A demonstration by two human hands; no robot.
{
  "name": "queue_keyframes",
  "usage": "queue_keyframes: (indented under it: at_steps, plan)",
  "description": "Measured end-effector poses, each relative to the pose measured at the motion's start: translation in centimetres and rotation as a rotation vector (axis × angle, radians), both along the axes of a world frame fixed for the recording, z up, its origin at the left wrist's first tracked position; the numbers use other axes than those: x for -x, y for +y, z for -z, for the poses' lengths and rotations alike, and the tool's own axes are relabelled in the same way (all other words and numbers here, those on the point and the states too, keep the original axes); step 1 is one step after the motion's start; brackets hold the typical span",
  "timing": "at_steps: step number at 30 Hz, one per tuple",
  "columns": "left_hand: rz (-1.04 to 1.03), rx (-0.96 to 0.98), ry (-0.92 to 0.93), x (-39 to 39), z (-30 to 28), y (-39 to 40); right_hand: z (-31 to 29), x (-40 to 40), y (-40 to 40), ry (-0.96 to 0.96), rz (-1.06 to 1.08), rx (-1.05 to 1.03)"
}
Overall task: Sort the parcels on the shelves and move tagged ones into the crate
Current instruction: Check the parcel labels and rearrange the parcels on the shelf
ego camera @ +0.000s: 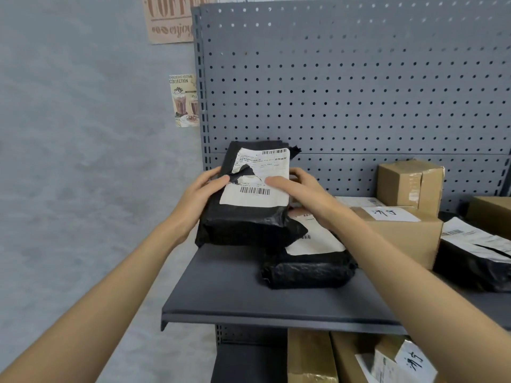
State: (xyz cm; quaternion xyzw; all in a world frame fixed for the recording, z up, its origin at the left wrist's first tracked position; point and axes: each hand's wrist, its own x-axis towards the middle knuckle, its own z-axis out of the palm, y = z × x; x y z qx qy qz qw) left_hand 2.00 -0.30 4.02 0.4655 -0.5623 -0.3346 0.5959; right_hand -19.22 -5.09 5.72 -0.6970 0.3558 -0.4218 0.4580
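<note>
Head view: both arms reach forward; the left hand (pixel 200 189) and right hand (pixel 301 189) grasp a black parcel (pixel 246 217) by its sides, thumbs on its torn label, above the grey shelf (pixel 221 286). Behind stands pegboard (pixel 345 78); a grey wall (pixel 83 134) lies left.

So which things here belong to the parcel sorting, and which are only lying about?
Job:
- black parcel held in left hand and right hand
- second black parcel
- labelled carton
- shelf

Lying about:
- coffee sign
- chocolate poster
</note>
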Motion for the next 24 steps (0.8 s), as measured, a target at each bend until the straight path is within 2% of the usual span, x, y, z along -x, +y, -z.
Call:
queue_keyframes:
  at_steps: [5, 13, 18, 24]
  plan:
    - [-0.059, -0.038, 0.067, -2.9, 0.7, 1.8, 1.0, -2.9, 1.4, 0.108, -0.011, 0.000]
    - [-0.015, -0.233, -0.055, -5.1, 3.5, 4.9, 2.9, -4.5, 4.7, 0.178, -0.094, -0.031]
    - [0.036, -0.315, -0.090, -5.2, 4.8, 5.5, 3.9, -4.5, 6.2, 0.226, -0.064, -0.039]
    - [0.032, -0.351, -0.256, -5.0, 5.9, 4.8, 4.6, -5.0, 6.2, 0.345, 0.049, -0.015]
